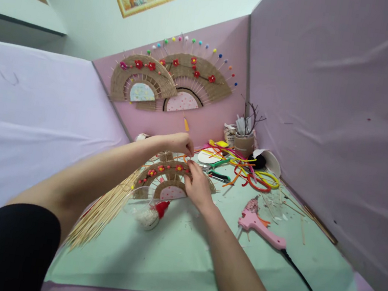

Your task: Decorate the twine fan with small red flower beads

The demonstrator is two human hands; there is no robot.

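A small brown woven fan (164,179) with red flowers along its arc lies on the green mat (176,252). My left hand (178,142) hovers over the fan's upper right edge, fingers pinched on a thin orange strand. My right hand (198,184) rests on the fan's right side, fingertips pinched together near the same strand. What the right fingers hold is too small to name. A bundle of bamboo sticks (103,212) lies under my left forearm.
A pink glue gun (261,227) with a black cord lies to the right. Coloured pipe cleaners (249,170) and green-handled pliers (216,170) sit behind the fan, beside a pot of twigs (245,138). A clear bag with white and red bits (148,213) lies in front. Two finished fans (171,82) hang on the pink back wall.
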